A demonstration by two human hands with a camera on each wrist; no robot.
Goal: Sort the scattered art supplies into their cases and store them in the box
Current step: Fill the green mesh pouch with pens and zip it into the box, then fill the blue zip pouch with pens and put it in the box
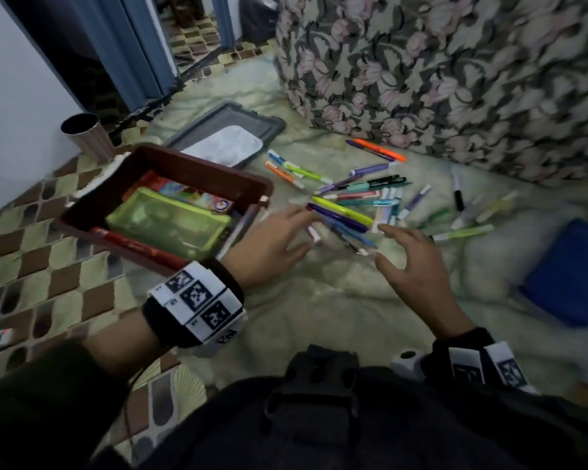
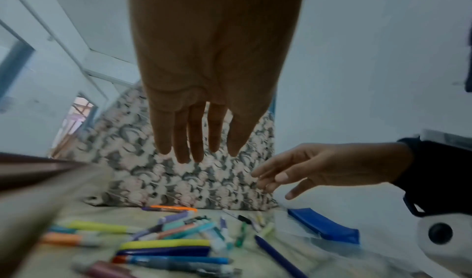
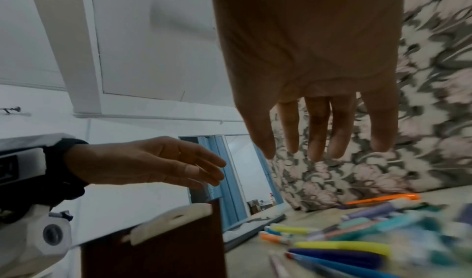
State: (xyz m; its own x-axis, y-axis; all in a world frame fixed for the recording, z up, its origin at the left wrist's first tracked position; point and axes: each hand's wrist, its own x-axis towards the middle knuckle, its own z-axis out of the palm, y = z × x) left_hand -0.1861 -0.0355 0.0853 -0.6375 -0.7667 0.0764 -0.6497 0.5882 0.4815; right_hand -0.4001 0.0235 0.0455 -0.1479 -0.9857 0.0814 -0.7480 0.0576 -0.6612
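A pile of coloured pens and markers [image 1: 357, 205] [image 2: 168, 244] [image 3: 357, 240] lies scattered on the pale blanket. My left hand [image 1: 279, 232] [image 2: 196, 141] [image 3: 163, 161] hovers over the pile's left end with fingers straight and holds nothing. My right hand [image 1: 408, 252] [image 3: 321, 139] [image 2: 296, 173] hovers over its right end, fingers spread and empty. The brown box [image 1: 170, 157] [image 3: 158, 250] stands to the left with a green mesh case [image 1: 170, 222] and a colourful pack inside. A blue case [image 1: 571, 273] [image 2: 324, 225] lies at the right.
A grey lid [image 1: 248, 113] with a white palette [image 1: 228, 144] on it lies behind the box. A floral cushion [image 1: 438, 72] rises at the back. A brown ribbed cup [image 1: 85, 134] stands by the wall. Checked carpet [image 1: 48, 266] lies to the left.
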